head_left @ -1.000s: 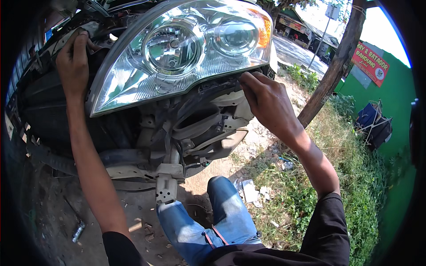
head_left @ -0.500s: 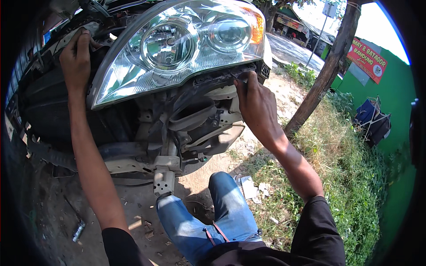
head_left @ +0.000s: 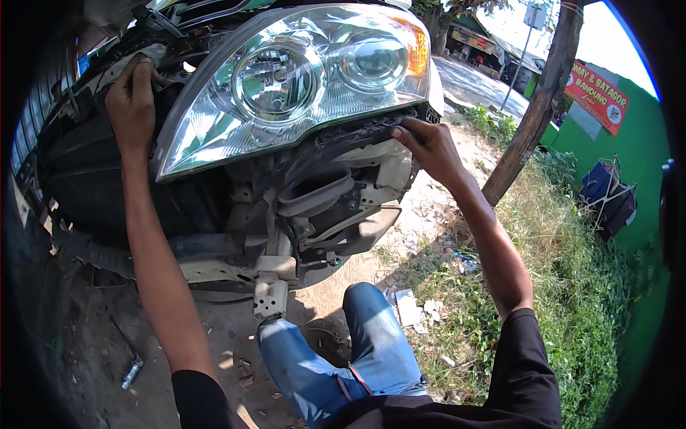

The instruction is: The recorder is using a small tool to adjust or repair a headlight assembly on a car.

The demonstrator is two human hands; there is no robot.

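Observation:
A large clear car headlight (head_left: 275, 93) with an orange corner lens fills the top middle. At its left side my left hand (head_left: 136, 107) reaches up to a pale metal panel (head_left: 118, 68), fingers pressed together with their tips hidden among the parts there. My right hand (head_left: 431, 146) pinches the right end of a black plastic strip (head_left: 336, 139) running beneath the headlight's lower edge. The thumb is below the strip, and the other fingertips are partly hidden.
Under the headlight is the car's exposed front frame, with a metal bracket end (head_left: 271, 297) by my knee. A shiny tool (head_left: 131, 373) lies on the ground at lower left. A wooden post (head_left: 539, 107), grass (head_left: 550, 264) and a green wall (head_left: 650, 171) stand to the right.
My right hand has slid a little right along the headlight's underside, and its wrist has turned. My left hand stays at the same panel. The whole view has shifted slightly.

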